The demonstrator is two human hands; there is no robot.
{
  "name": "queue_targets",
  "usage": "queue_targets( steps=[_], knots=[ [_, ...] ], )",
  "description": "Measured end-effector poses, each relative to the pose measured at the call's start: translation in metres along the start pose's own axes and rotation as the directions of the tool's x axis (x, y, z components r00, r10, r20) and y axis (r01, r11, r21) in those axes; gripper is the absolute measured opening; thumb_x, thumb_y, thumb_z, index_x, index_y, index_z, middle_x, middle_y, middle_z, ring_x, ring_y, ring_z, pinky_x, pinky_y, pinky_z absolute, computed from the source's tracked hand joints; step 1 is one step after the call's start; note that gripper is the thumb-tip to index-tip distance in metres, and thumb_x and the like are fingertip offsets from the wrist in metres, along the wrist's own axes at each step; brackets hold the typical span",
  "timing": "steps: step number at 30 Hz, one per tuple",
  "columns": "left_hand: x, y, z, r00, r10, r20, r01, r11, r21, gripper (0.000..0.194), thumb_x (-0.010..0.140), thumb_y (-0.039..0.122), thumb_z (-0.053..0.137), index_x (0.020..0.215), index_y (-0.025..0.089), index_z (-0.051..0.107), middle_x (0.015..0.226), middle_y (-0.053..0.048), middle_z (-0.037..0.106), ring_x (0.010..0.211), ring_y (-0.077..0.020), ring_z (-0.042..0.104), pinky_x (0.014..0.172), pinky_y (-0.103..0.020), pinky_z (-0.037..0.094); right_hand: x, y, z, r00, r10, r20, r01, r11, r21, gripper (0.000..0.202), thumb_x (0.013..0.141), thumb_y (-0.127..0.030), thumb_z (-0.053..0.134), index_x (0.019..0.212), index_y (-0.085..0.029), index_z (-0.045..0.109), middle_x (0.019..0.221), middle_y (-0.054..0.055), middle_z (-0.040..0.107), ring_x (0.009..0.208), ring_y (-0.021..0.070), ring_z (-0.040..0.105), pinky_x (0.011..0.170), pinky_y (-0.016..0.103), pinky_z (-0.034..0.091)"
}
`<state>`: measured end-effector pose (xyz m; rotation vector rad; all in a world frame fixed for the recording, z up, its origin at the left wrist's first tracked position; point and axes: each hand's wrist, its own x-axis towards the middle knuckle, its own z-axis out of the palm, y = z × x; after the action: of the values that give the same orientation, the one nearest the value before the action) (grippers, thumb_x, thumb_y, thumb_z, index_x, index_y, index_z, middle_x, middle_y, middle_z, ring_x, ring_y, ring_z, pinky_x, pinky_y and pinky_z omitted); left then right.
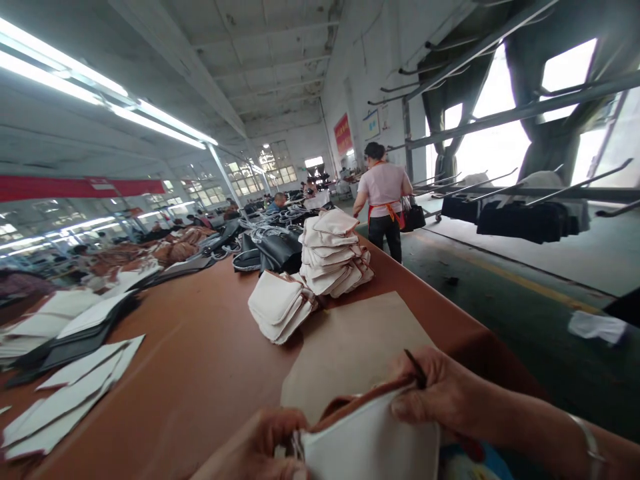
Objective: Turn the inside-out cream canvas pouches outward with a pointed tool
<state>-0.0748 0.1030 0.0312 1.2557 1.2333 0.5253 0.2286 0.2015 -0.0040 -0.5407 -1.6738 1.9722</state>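
A white fabric bag piece (373,437) with a brown edge is stretched between my two hands at the bottom of the view. My left hand (265,443) grips its left corner, fingers closed on it. With thumb and fingers, my right hand (430,387) pinches the upper right corner; a thin dark strip sticks up beside those fingers. The lower part of the piece runs out of view. Just beyond lies a sheet of brown paper (360,340) on the brown table (210,347). Behind it are a tall stack of white pieces (333,257) and a lower stack (280,303).
Black bags (280,250) with grey cords lie farther along the table. White panels (75,393) and dark panels (75,343) spread at the left. A person (384,200) in an apron stands beyond the table's right edge. A metal rack (500,193) with hanging black pieces stands right.
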Motion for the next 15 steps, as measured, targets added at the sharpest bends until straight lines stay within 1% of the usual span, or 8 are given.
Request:
queue_targets(
  steps=[1, 3, 5, 6, 7, 10, 12, 15],
  knots=[
    [0.0, -0.002, 0.0, 0.999, 0.029, -0.016, -0.029, 0.999, -0.035, 0.058, 0.061, 0.063, 0.08, 0.085, 0.014, 0.061, 0.065, 0.004, 0.046, 0.058, -0.0083, 0.033, 0.053, -0.023, 0.023, 0.0, 0.003, -0.006, 1.0, -0.023, 0.0, 0.023, 0.999, -0.041, 0.041, 0.076, -0.046, 0.076, 0.074, -0.016, 0.047, 0.068, -0.003, 0.049, 0.063, 0.0106, 0.043, 0.057, 0.023, 0.032],
    [0.003, 0.001, 0.008, 0.997, 0.048, -0.057, -0.051, 0.997, -0.051, 0.055, 0.057, 0.055, 0.085, 0.084, 0.015, 0.059, 0.065, 0.004, 0.048, 0.058, -0.0082, 0.034, 0.053, -0.022, 0.023, 0.001, 0.005, -0.014, 0.998, -0.065, -0.006, 0.059, 0.941, -0.333, 0.031, 0.077, -0.035, 0.072, 0.069, -0.016, 0.048, 0.074, -0.001, 0.052, 0.069, 0.0134, 0.049, 0.064, 0.025, 0.037],
    [0.009, 0.009, 0.025, 0.99, 0.013, -0.139, -0.017, 1.0, -0.021, 0.044, 0.057, 0.039, 0.086, 0.079, 0.016, 0.057, 0.063, 0.006, 0.048, 0.057, -0.0078, 0.035, 0.052, -0.022, 0.021, 0.001, 0.0, -0.013, 0.992, -0.121, -0.026, 0.072, 0.735, -0.675, 0.012, 0.076, -0.02, 0.064, 0.071, -0.016, 0.054, 0.082, 0.002, 0.057, 0.078, 0.0165, 0.054, 0.074, 0.028, 0.04],
    [0.014, 0.014, 0.034, 0.986, -0.002, -0.167, 0.0, 1.0, -0.013, 0.038, 0.057, 0.031, 0.085, 0.077, 0.016, 0.056, 0.061, 0.007, 0.048, 0.056, -0.0074, 0.035, 0.051, -0.022, 0.02, 0.001, -0.004, -0.01, 0.987, -0.153, -0.039, 0.072, 0.652, -0.755, 0.003, 0.075, -0.015, 0.061, 0.077, -0.016, 0.059, 0.087, 0.003, 0.06, 0.083, 0.018, 0.057, 0.08, 0.03, 0.041],
    [0.019, 0.018, 0.043, 0.985, -0.011, -0.171, 0.008, 1.0, -0.016, 0.034, 0.058, 0.027, 0.083, 0.075, 0.016, 0.056, 0.06, 0.008, 0.047, 0.055, -0.007, 0.035, 0.052, -0.022, 0.02, 0.001, -0.01, -0.004, 0.983, -0.179, -0.049, 0.08, 0.643, -0.761, 0.012, 0.076, -0.013, 0.059, 0.086, -0.017, 0.063, 0.093, 0.004, 0.062, 0.088, 0.0194, 0.059, 0.084, 0.032, 0.042],
    [0.034, 0.027, 0.062, 0.995, 0.044, -0.094, -0.047, 0.999, -0.027, 0.032, 0.058, 0.027, 0.083, 0.071, 0.016, 0.056, 0.061, 0.007, 0.049, 0.057, -0.0075, 0.038, 0.053, -0.021, 0.023, -0.003, -0.027, 0.02, 0.987, -0.16, -0.028, 0.124, 0.852, -0.509, 0.027, 0.081, -0.021, 0.061, 0.108, -0.016, 0.063, 0.103, 0.007, 0.064, 0.093, 0.0195, 0.06, 0.084, 0.03, 0.046],
    [0.041, 0.031, 0.066, 0.995, 0.068, -0.072, -0.067, 0.997, 0.024, 0.032, 0.058, 0.029, 0.083, 0.069, 0.015, 0.056, 0.063, 0.006, 0.049, 0.06, -0.0083, 0.039, 0.053, -0.021, 0.023, -0.006, -0.032, 0.033, 0.996, -0.094, 0.004, 0.088, 0.911, -0.402, 0.026, 0.081, -0.027, 0.065, 0.103, -0.015, 0.062, 0.098, 0.005, 0.064, 0.085, 0.0169, 0.058, 0.074, 0.025, 0.046],
    [0.042, 0.037, 0.068, 0.993, -0.002, -0.116, 0.02, 0.988, 0.154, 0.029, 0.062, 0.028, 0.081, 0.066, 0.016, 0.055, 0.059, 0.006, 0.045, 0.059, -0.0085, 0.037, 0.051, -0.022, 0.021, -0.01, -0.03, 0.04, 1.0, -0.025, -0.012, 0.018, 0.914, -0.406, 0.021, 0.077, -0.03, 0.07, 0.087, -0.015, 0.059, 0.081, 0.0, 0.057, 0.07, 0.0111, 0.049, 0.061, 0.02, 0.039]
  ],
)
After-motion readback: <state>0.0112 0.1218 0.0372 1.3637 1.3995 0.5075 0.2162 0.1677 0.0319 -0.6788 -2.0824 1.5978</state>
